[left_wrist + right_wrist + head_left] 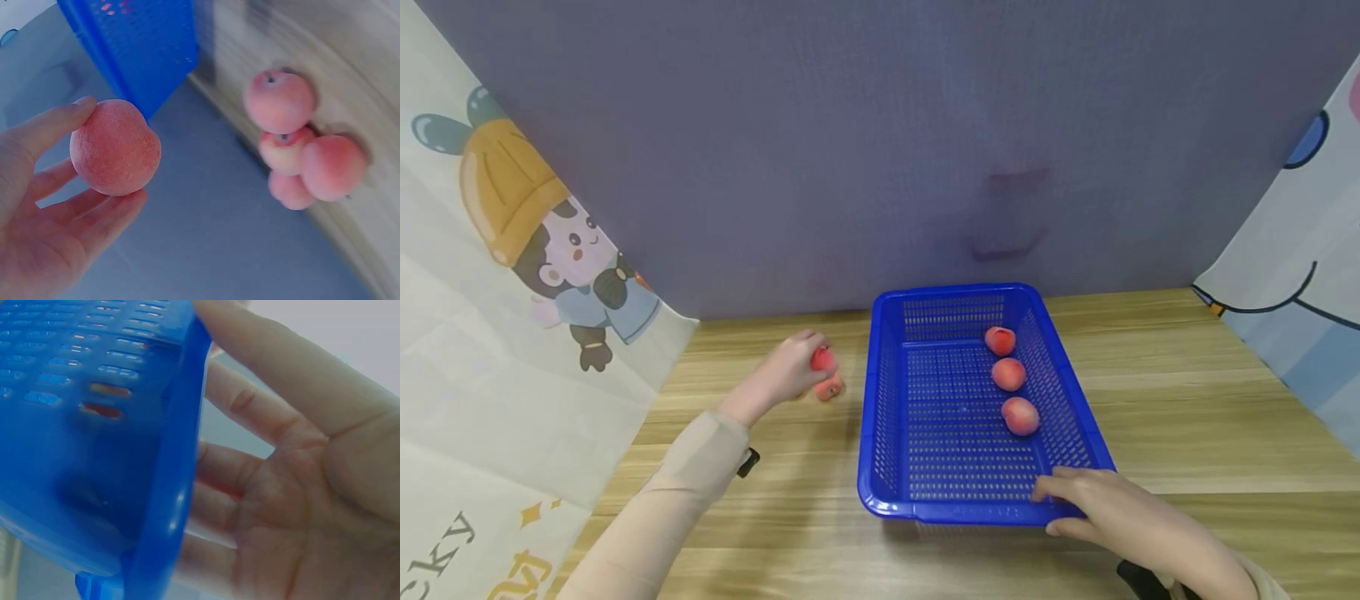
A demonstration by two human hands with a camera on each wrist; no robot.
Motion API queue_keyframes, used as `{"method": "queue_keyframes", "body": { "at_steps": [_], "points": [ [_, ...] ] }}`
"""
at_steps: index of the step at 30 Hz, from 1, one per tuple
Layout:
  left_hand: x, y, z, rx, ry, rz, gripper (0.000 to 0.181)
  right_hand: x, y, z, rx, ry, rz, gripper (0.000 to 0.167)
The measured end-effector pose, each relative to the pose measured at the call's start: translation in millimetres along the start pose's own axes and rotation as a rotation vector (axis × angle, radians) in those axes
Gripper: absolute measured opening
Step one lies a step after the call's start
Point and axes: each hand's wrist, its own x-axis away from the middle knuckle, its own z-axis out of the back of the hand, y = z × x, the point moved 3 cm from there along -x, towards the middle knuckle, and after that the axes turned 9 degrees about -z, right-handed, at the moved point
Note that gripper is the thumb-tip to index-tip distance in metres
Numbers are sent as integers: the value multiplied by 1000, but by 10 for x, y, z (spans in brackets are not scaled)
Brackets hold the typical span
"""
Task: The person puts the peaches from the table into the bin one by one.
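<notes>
My left hand [790, 367] holds a pinkish-red peach [115, 149] between thumb and fingers, raised above the table to the left of the basket. Below it, another peach [829, 387] shows in the head view, partly covered. The left wrist view shows several peaches [280, 101] clustered on the wood. A blue perforated plastic basket [955, 512] stands at the centre, with three peaches [1008, 375] in a row along its right side. At its near right corner, my right hand [1101, 504] grips the rim [181, 487], thumb on one side and fingers on the other.
The wood-grain tabletop [1195, 400] extends on both sides of the basket. A grey-blue cloth panel [850, 150] rises behind it. White printed sheets with cartoon figures [580, 242] border the left and right.
</notes>
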Motion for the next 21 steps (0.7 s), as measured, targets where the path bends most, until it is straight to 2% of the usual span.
{"method": "queue_keyframes", "body": {
  "at_steps": [7,14,18,21],
  "points": [
    [-160,200,79,1,-6,-51,30,-3,-1,-10,-4,-5,-5,16],
    [-315,400,89,-25,-5,-115,31,4,1,-27,11,-12,-27,16],
    [-409,530,84,-27,-27,-153,35,10,6,-36,28,-23,-51,17],
    [-475,620,76,-24,-58,-159,35,9,-3,-29,34,-25,-56,16]
  ]
}}
